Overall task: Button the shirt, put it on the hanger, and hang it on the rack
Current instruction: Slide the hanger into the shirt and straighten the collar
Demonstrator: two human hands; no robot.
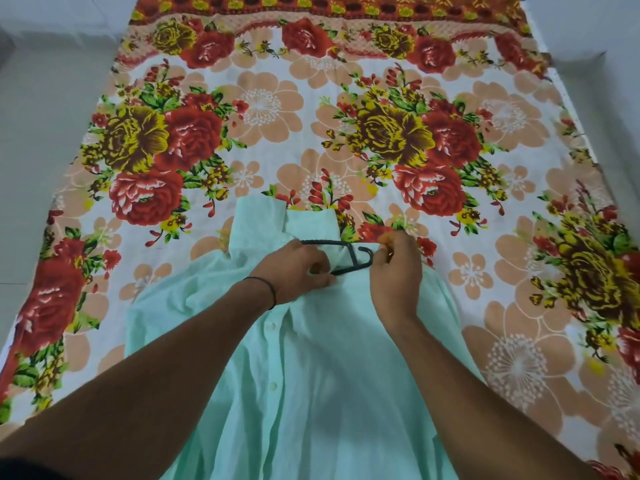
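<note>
The left hand (294, 268) grips the hanger (325, 242). The right hand (394, 271) is closed in a pinch just beside the hook, though I cannot tell whether it holds hook or collar. The hanger sits partly inside the neck of the shirt (311, 375), which lies front up on the sheet (263, 109). The front looks closed down its buttons (270, 327), so buttoning seems done. Seating the hanger is under way, and hanging is left. No rack is in view.

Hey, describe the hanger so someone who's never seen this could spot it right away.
On the floral bedsheet lies a mint-green shirt. At its collar end, between the left hand and right hand, sits the hanger. It is the only dark, thin, rigid thing there, with a curved hook.
</note>
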